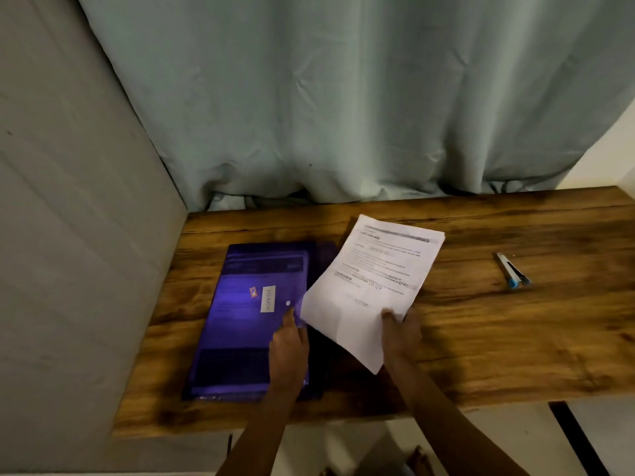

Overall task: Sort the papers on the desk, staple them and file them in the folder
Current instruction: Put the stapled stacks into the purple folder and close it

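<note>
Fingers (389,317) pinch papers (378,266) overlapping the folder (240,321); a stapler (513,271), perhaps, lies apart.

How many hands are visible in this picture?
2. The left hand is at the right edge of the folder and touches it. The right hand holds the papers by their near edge. No hand seems hidden.
</note>
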Motion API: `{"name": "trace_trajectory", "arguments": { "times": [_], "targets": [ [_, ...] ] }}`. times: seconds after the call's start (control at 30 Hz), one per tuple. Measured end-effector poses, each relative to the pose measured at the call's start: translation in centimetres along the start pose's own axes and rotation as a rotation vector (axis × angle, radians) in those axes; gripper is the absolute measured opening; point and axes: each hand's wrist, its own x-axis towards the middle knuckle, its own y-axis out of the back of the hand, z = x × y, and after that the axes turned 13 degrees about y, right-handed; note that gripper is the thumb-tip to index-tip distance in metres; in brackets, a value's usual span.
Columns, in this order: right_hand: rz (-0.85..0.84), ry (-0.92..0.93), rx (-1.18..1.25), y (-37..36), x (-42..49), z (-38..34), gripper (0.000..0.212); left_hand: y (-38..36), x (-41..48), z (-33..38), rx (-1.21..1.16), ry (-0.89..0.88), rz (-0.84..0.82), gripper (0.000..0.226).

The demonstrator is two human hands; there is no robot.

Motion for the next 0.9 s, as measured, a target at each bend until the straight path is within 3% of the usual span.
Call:
{"name": "trace_trajectory", "arguments": {
  "times": [0.27, 0.47, 0.67, 0.9],
  "targets": [
    [-0.031, 0.079, 0.010, -1.8, 0.4, -1.0, 0.032, 0.3, -0.1, -0.1, -0.019, -0.029, 0.015, 0.048],
    [-0.285, 0.131, -0.126, -0.6, 0.0, -0.1, 0.025, 0.3, 0.0, 0.1, -0.036, 0.010, -0.005, 0.051],
    [-0.412, 0.110, -0.226, 0.2, -0.1, 0.8, 0.026, 0.2, 0.0, 0.1, -0.042, 0.017, -0.015, 0.052],
    [-0.415, -0.018, -0.090, 1.0, -1.3, 2.0, 0.025, 0.3, -0.2, 0.2, -0.036, 0.000, -0.025, 0.051]
  ]
}}
